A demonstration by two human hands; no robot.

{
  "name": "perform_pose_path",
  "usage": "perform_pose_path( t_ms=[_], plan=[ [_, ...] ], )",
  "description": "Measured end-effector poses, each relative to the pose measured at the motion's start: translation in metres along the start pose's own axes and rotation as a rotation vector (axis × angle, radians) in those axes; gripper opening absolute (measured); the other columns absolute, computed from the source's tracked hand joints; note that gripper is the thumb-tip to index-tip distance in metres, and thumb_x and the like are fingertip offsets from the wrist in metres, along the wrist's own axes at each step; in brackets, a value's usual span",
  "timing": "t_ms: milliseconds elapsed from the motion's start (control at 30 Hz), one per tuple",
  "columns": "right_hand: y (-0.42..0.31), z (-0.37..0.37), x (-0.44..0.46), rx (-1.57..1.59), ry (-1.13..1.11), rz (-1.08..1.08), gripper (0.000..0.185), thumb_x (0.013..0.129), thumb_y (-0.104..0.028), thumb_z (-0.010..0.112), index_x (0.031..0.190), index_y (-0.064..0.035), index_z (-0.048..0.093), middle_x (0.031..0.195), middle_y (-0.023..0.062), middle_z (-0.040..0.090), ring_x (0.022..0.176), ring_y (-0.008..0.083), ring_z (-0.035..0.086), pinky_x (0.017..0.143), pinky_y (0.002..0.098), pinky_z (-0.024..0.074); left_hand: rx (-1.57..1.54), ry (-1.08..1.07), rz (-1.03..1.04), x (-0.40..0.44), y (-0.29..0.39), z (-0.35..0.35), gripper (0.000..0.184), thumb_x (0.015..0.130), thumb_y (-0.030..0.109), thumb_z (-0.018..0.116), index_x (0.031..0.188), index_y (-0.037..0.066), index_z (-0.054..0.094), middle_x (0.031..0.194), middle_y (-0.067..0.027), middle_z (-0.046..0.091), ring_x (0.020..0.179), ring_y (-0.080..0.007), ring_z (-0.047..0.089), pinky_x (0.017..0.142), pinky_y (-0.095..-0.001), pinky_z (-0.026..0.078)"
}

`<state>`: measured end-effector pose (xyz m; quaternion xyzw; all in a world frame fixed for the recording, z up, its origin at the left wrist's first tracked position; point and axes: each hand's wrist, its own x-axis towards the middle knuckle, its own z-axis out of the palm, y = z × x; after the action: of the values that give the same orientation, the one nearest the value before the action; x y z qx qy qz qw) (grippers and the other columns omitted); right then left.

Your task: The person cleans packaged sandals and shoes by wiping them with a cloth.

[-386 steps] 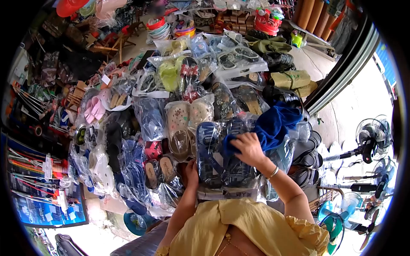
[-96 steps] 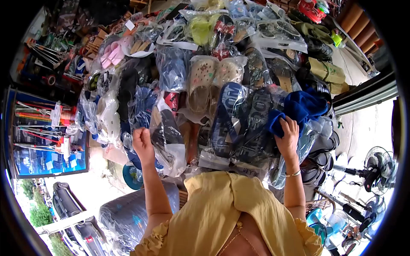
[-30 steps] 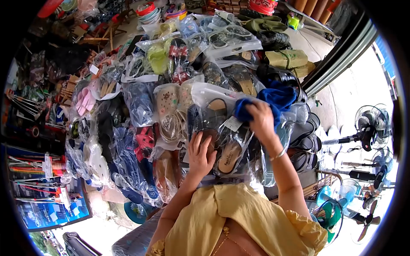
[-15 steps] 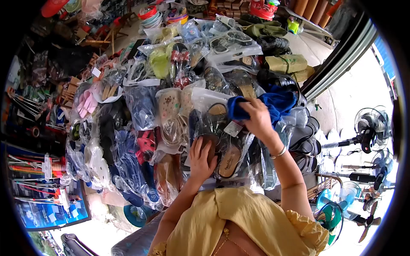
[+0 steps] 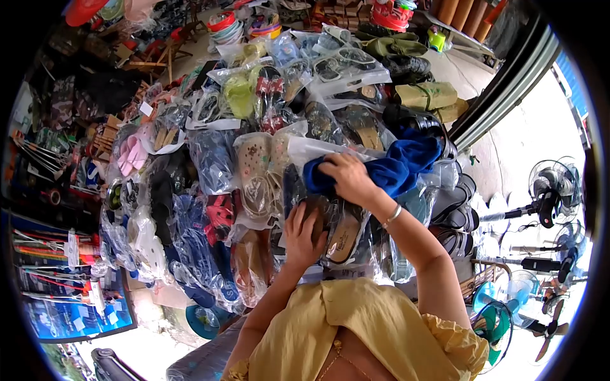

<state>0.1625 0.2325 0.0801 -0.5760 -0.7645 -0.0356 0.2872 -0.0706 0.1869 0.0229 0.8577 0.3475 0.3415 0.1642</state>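
My right hand (image 5: 351,180) grips a dark blue cloth (image 5: 406,166) and presses it onto a clear plastic bag of sandals. The cloth trails off to the right over neighbouring bags. My left hand (image 5: 304,238) lies with fingers spread on a bagged dark sandal (image 5: 316,213), whose far part the cloth and right hand partly cover. Beside it, below my right wrist, is a sandal with a tan insole (image 5: 344,239) in clear wrap. To the left sit beige clogs with holes (image 5: 255,166) in a bag.
Bagged shoes cover the display, among them red-trimmed sandals (image 5: 269,101), pink slippers (image 5: 133,152) and blue ones (image 5: 190,235). Black shoes (image 5: 452,203) line the right edge. Fans (image 5: 551,190) stand at right, stacked basins (image 5: 224,30) at the back.
My right hand has moved left with the blue cloth, drawing it across the bag towards the left hand. My left hand has hardly moved.
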Motion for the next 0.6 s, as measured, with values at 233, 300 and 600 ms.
perform_pose_path(
  t_ms=[233,300,600],
  plan=[
    [0.011,-0.022,0.022,-0.03,0.109,0.137,0.043,0.072,0.001,0.064,0.111,-0.0149,0.069,0.104,0.0112,0.063,0.102,0.0321,0.061,0.09,0.0443,0.0485,-0.012,0.037,0.018,-0.002,-0.003,0.004,0.063,0.082,0.02,0.073,0.14,0.01,0.053,0.153,-0.0203,0.04,0.136,-0.0454,0.04,0.108,-0.0551,0.034],
    [0.001,-0.013,0.01,-0.015,-0.024,0.003,0.044,0.072,0.001,0.062,0.112,-0.0157,0.069,0.106,0.0101,0.062,0.105,0.0309,0.062,0.093,0.0442,0.0478,-0.027,0.033,0.0,-0.005,-0.001,0.004,0.062,0.081,0.02,0.074,0.14,0.01,0.053,0.152,-0.02,0.041,0.136,-0.0452,0.041,0.108,-0.0546,0.034],
    [0.003,-0.046,-0.002,0.04,0.091,0.162,0.052,0.064,0.006,0.064,0.112,-0.0117,0.071,0.105,0.0123,0.063,0.1,0.0333,0.062,0.087,0.0432,0.0525,-0.053,0.032,0.023,-0.004,-0.005,0.003,0.059,0.083,0.023,0.073,0.137,0.009,0.056,0.151,-0.0206,0.042,0.135,-0.0445,0.042,0.108,-0.0536,0.035]
  ],
)
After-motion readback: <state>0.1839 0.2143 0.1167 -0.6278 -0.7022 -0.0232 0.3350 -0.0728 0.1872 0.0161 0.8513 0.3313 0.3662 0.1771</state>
